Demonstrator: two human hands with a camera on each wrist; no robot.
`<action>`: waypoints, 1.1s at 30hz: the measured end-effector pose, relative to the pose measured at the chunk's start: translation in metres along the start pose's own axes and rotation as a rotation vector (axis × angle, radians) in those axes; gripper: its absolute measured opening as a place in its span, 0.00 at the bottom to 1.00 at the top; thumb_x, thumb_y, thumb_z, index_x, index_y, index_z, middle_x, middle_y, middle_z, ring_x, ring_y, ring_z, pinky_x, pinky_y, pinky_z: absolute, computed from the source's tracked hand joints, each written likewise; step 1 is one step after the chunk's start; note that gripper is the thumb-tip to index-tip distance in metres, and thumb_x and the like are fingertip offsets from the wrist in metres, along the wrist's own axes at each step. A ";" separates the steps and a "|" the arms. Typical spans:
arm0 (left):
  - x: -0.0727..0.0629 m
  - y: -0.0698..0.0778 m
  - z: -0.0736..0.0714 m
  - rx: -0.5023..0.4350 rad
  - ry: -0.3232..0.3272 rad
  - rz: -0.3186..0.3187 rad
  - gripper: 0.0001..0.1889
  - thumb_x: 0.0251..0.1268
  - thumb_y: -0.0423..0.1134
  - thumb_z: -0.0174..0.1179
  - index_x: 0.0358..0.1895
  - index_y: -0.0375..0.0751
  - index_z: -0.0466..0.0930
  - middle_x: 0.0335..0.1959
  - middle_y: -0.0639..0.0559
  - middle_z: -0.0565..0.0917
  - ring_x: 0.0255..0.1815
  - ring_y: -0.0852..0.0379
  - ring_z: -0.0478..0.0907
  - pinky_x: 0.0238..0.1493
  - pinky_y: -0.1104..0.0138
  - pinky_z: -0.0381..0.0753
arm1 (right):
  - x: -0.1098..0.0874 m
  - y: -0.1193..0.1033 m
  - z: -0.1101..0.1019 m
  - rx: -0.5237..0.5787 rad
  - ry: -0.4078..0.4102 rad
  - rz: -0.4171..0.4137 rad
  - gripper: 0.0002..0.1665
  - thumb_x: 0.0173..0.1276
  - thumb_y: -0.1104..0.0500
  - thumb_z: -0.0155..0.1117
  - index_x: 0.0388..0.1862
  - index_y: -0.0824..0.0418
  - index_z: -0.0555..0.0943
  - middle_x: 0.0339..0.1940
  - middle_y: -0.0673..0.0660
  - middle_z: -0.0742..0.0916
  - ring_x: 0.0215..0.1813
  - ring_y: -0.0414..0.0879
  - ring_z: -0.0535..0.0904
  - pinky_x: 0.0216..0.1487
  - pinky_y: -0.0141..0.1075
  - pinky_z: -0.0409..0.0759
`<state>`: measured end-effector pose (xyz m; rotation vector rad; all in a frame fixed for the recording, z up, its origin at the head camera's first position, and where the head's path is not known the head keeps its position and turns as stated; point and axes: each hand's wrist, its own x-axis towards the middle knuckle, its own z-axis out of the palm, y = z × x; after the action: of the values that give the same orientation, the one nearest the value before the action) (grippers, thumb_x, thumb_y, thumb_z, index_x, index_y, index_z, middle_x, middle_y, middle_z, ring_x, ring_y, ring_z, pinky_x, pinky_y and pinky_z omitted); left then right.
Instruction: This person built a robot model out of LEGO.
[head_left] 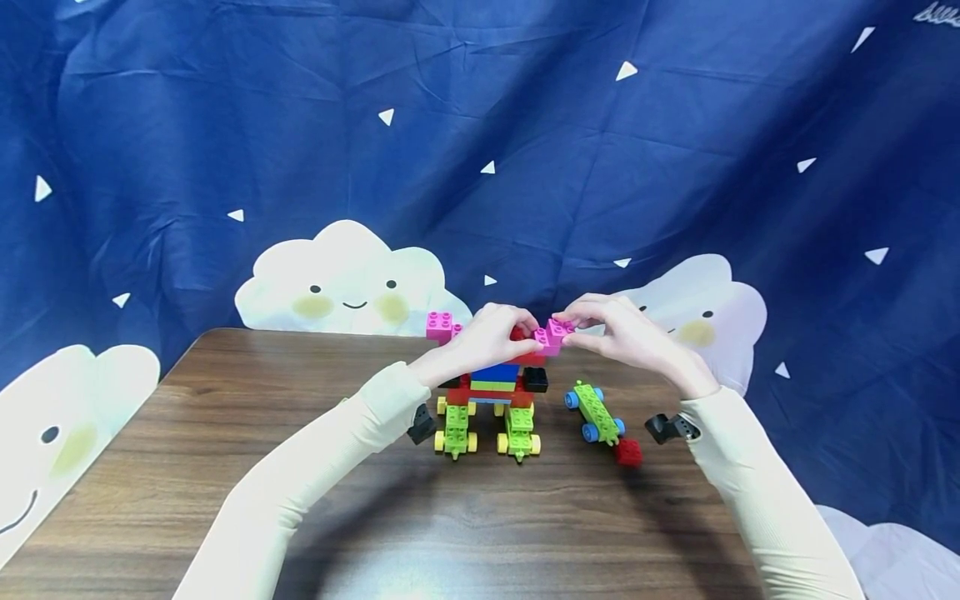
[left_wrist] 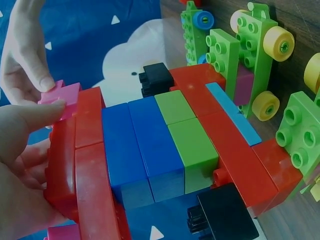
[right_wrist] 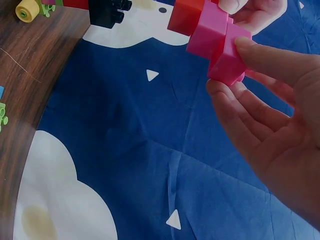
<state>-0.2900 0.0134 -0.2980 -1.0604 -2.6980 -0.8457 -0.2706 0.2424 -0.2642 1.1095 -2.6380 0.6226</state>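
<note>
A building-brick figure stands on two green wheeled bases (head_left: pixel 456 432) with yellow wheels. Its body stacks red, blue (left_wrist: pixel 137 150) and light green bricks, and a black brick (left_wrist: pixel 225 212) sticks out on each side. Around the red brick (left_wrist: pixel 62 170) at the top curls my left hand (head_left: pixel 491 337), its thumb against a pink brick (right_wrist: pixel 207 31) on the right end. Between thumb and fingers my right hand (head_left: pixel 626 333) pinches a second pink brick (right_wrist: pixel 230 57), stepped outward and touching the first. The figure's left end also carries pink bricks (head_left: pixel 439 326).
Right of the figure, a green wheeled base (head_left: pixel 595 413) with blue wheels lies on the wooden table (head_left: pixel 480 525), beside a loose red brick (head_left: pixel 628 452). A blue curtain (head_left: pixel 480 100) with clouds and white triangles hangs behind the table.
</note>
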 end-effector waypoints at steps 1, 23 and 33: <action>0.000 0.000 0.000 -0.002 -0.001 -0.002 0.17 0.64 0.46 0.67 0.51 0.38 0.85 0.45 0.47 0.89 0.45 0.54 0.85 0.46 0.69 0.85 | 0.000 0.000 0.000 0.001 0.000 0.000 0.15 0.62 0.63 0.71 0.49 0.62 0.86 0.42 0.56 0.89 0.44 0.49 0.85 0.40 0.34 0.86; 0.001 -0.002 -0.002 -0.042 0.006 -0.011 0.15 0.64 0.45 0.67 0.48 0.39 0.86 0.44 0.47 0.90 0.43 0.53 0.85 0.42 0.73 0.83 | 0.000 -0.002 0.001 -0.012 -0.003 -0.002 0.17 0.64 0.63 0.70 0.52 0.62 0.85 0.44 0.56 0.88 0.45 0.48 0.85 0.44 0.39 0.87; 0.002 0.001 0.000 -0.046 0.017 -0.048 0.14 0.62 0.45 0.68 0.46 0.40 0.87 0.43 0.48 0.90 0.44 0.53 0.85 0.43 0.72 0.84 | -0.002 -0.002 0.001 -0.052 -0.009 0.000 0.18 0.64 0.60 0.71 0.53 0.62 0.85 0.45 0.56 0.88 0.45 0.45 0.84 0.45 0.39 0.86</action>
<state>-0.2911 0.0149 -0.2968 -0.9968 -2.7130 -0.9248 -0.2678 0.2416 -0.2652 1.1006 -2.6455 0.5466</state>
